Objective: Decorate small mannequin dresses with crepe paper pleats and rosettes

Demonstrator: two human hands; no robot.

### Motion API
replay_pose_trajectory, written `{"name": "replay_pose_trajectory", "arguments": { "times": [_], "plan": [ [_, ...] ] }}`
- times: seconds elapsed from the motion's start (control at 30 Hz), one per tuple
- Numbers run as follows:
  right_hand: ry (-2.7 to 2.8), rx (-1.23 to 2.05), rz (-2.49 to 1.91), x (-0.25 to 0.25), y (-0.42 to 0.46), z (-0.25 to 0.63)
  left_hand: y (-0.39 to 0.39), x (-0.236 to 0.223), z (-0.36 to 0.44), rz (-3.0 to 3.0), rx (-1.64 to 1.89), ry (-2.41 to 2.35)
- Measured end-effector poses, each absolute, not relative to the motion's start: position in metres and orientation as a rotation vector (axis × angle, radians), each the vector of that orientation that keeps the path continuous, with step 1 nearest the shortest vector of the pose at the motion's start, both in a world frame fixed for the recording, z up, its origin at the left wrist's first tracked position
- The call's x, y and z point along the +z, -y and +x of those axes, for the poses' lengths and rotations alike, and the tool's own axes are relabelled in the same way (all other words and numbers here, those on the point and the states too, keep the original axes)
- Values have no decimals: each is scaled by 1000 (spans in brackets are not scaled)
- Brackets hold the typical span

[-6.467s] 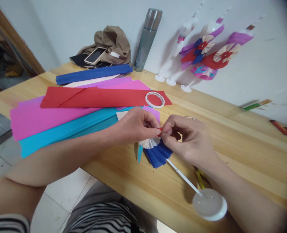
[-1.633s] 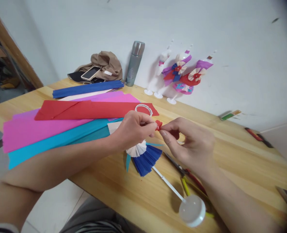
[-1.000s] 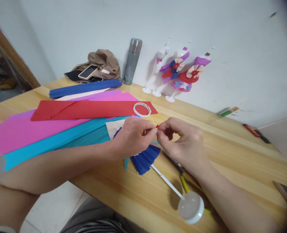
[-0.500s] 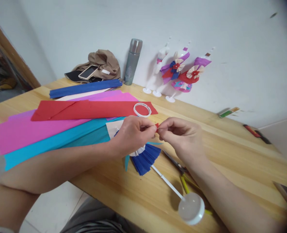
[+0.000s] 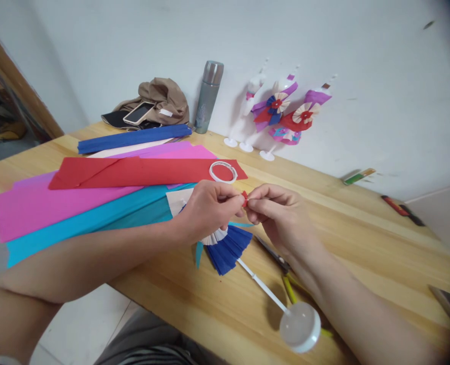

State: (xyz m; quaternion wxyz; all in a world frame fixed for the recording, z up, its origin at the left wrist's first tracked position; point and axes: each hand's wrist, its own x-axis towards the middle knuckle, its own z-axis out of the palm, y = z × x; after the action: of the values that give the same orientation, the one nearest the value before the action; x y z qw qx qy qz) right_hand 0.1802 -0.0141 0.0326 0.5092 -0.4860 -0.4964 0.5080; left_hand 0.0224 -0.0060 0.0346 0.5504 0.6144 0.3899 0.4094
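Note:
Between my fingertips is a small piece of red crepe paper (image 5: 245,198). My left hand (image 5: 213,209) pinches its left side, and my right hand (image 5: 276,207) pinches the right side. Below them a miniature mannequin stand lies on its side, dressed in a pleated blue paper skirt (image 5: 228,249) with a white pleated layer. Its white pole runs down to a round white base (image 5: 300,327). My left hand covers the upper part of the mannequin. Scissors (image 5: 284,264) with yellow handles lie under my right forearm, partly hidden.
At left are stacked red crepe paper (image 5: 152,171), pink and turquoise sheets, with a white tape roll (image 5: 223,172) on top. Along the wall stand a grey flask (image 5: 209,99) and several dressed mannequins (image 5: 303,116). A box cutter (image 5: 402,209) lies at right.
My right hand's fingers have shifted slightly and closed further over the red paper, with the thumb now flatter against it. My left hand stays almost still.

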Motion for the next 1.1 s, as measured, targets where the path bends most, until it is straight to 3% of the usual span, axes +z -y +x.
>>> {"name": "replay_pose_trajectory", "arguments": {
  "times": [0.8, 1.1],
  "plan": [
    [1455, 896, -1120, 32, 20, 180, 5, 34, 23, 1312, 971, -967],
    [1598, 584, -1103, 34, 25, 182, 3, 29, 22, 1380, 985, -892]
  ]
}}
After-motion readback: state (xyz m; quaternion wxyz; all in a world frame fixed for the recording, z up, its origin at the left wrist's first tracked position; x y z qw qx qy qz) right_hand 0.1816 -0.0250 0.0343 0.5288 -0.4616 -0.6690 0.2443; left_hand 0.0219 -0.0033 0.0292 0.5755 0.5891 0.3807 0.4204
